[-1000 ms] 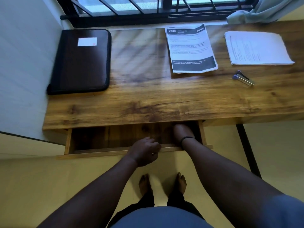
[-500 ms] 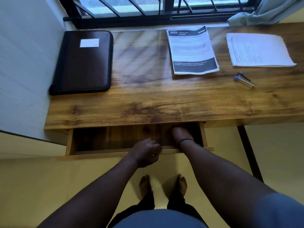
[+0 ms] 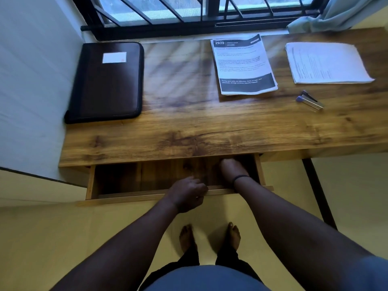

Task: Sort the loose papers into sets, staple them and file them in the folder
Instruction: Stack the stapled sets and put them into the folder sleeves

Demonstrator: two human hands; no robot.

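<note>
Left hand [image 3: 186, 194] grips front edge of open wooden drawer [image 3: 147, 196]; right hand [image 3: 231, 168] reaches inside, fingers hidden under tabletop [image 3: 189, 127], grip can't tell.

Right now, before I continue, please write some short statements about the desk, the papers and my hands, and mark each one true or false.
1. The folder lies closed on the desk. True.
2. The stapler sits on top of the folder. False: it lies on the desk, near the plain paper stack.
3. The drawer is open. True.
4. The right hand holds the printed sheets. False: it reaches into the drawer.
5. The left hand grips the drawer front. True.
</note>
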